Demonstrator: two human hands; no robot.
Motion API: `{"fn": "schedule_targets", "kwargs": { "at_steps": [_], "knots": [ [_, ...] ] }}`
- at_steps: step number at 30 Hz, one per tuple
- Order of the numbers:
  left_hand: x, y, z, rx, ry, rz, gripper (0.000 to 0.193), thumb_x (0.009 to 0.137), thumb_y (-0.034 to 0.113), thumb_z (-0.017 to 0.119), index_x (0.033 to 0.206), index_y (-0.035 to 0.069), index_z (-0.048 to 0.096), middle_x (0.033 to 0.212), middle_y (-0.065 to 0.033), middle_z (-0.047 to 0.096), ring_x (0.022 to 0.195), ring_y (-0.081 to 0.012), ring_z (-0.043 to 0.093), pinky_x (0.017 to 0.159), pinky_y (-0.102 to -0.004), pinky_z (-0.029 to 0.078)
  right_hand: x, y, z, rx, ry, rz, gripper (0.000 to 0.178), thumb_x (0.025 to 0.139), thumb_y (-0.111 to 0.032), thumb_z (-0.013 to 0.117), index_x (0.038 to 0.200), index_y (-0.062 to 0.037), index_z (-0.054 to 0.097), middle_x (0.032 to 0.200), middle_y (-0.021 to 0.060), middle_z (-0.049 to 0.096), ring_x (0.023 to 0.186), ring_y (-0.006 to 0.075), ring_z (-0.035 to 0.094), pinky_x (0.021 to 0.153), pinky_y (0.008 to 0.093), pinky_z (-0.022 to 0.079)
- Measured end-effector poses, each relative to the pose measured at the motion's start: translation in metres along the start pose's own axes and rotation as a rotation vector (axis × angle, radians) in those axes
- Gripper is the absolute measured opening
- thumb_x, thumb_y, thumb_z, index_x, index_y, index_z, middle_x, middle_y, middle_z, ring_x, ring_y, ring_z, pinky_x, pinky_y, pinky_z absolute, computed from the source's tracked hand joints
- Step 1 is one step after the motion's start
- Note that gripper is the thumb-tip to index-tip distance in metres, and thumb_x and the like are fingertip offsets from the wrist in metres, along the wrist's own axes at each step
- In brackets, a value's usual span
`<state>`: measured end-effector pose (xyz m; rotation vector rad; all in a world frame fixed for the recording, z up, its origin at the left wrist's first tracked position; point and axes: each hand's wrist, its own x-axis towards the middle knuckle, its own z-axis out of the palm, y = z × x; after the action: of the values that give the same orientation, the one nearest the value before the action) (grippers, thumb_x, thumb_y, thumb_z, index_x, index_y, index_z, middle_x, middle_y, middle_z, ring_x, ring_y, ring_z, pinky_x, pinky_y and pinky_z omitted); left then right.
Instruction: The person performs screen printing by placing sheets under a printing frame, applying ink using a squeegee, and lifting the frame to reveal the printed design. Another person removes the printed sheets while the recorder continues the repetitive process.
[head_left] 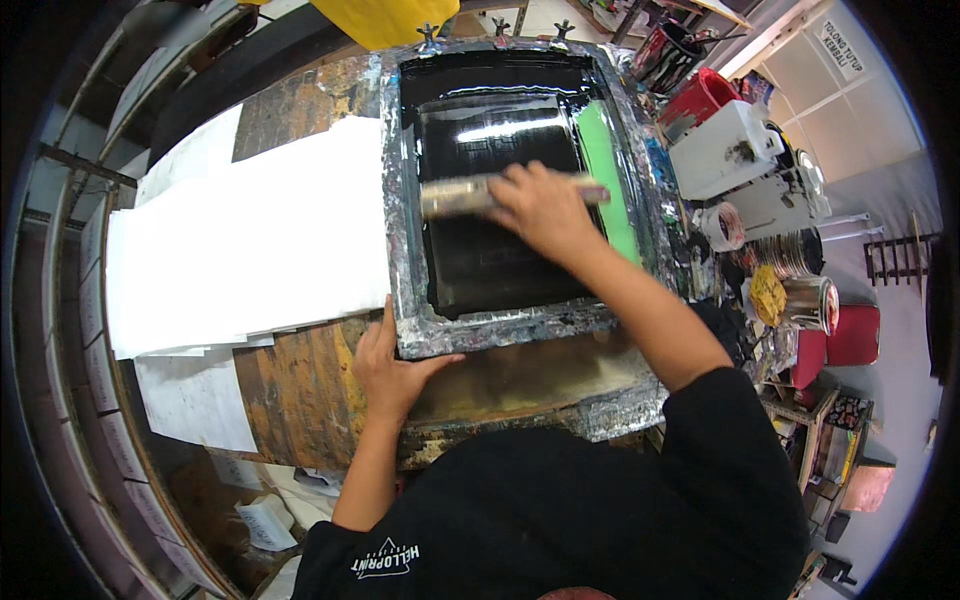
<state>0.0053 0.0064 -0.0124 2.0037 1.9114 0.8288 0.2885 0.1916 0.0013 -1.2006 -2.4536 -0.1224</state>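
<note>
A screen printing frame (520, 338), its rim crusted with dried ink, lies before me on a stained wooden table. Glossy black ink covers most of its mesh (470, 265), with a green strip (603, 165) along the right side. My right hand (540, 205) is closed around a wooden squeegee (452, 197) that lies crosswise over the mesh. The blade's lower edge is hard to make out. At the near left corner, my left hand (388, 365) rests against the frame, thumb and forefinger spread along its two sides.
White paper sheets (250, 235) lie left of the frame, on the wooden board (300, 385). Wing-nut clamps (500, 27) stand at the frame's far edge. A white jerrycan (715, 150), a red container (695, 100) and several ink cans crowd the right. Metal racks (65, 330) line the left.
</note>
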Motion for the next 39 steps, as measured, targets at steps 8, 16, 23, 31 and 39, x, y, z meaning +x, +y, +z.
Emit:
{"fn": "schedule_targets", "kwargs": {
  "at_steps": [8, 16, 23, 31, 39],
  "knots": [
    [-0.002, 0.003, -0.006, -0.038, 0.001, -0.033, 0.126, 0.048, 0.053, 0.105, 0.152, -0.004, 0.059, 0.098, -0.0147, 0.073, 0.092, -0.0319, 0.071, 0.084, -0.0423, 0.056, 0.135, 0.093, 0.007, -0.013, -0.130, 0.014, 0.048, 0.100, -0.058, 0.065, 0.110, -0.0127, 0.074, 0.100, 0.0144, 0.076, 0.095, 0.0379, 0.073, 0.082, 0.0522, 0.059],
    [-0.004, 0.016, 0.001, -0.532, 0.110, -0.102, 0.120, 0.060, 0.033, 0.108, 0.157, -0.005, 0.050, 0.120, -0.0176, 0.075, 0.111, -0.0283, 0.073, 0.099, -0.0393, 0.057, -0.019, -0.046, -0.121, 0.201, -0.387, 0.113, 0.042, 0.097, -0.051, 0.073, 0.111, -0.0122, 0.074, 0.098, 0.0151, 0.070, 0.090, 0.0387, 0.072, 0.081, 0.0525, 0.057],
    [0.034, 0.081, -0.045, -1.105, 0.247, -0.105, 0.108, 0.085, 0.016, 0.096, 0.167, -0.005, 0.029, 0.138, -0.0171, 0.064, 0.119, -0.0240, 0.065, 0.104, -0.0366, 0.053, -0.032, -0.104, -0.189, -0.148, 0.174, 0.088, 0.032, 0.089, -0.035, 0.080, 0.110, -0.0132, 0.070, 0.099, 0.0066, 0.063, 0.098, 0.0304, 0.065, 0.100, 0.0497, 0.043],
    [0.041, 0.051, 0.000, 0.477, -0.116, 0.066, 0.099, 0.103, 0.077, 0.046, 0.171, 0.007, 0.030, 0.173, -0.0358, 0.023, 0.165, -0.0489, 0.012, 0.122, -0.0789, -0.009, 0.059, -0.072, -0.241, -0.221, 0.415, 0.038, 0.034, 0.103, -0.043, 0.063, 0.100, -0.0091, 0.069, 0.089, 0.0089, 0.067, 0.089, 0.0320, 0.065, 0.090, 0.0457, 0.040],
    [0.072, 0.073, -0.010, 0.119, -0.047, 0.154, 0.102, 0.099, 0.073, 0.059, 0.152, -0.014, 0.050, 0.159, -0.0270, 0.054, 0.158, -0.0401, 0.037, 0.124, -0.0769, -0.010, 0.101, -0.057, -0.266, -0.252, 0.372, 0.066, 0.046, 0.108, -0.048, 0.054, 0.102, -0.0066, 0.072, 0.086, 0.0128, 0.070, 0.089, 0.0351, 0.067, 0.089, 0.0444, 0.043]
  ]
}}
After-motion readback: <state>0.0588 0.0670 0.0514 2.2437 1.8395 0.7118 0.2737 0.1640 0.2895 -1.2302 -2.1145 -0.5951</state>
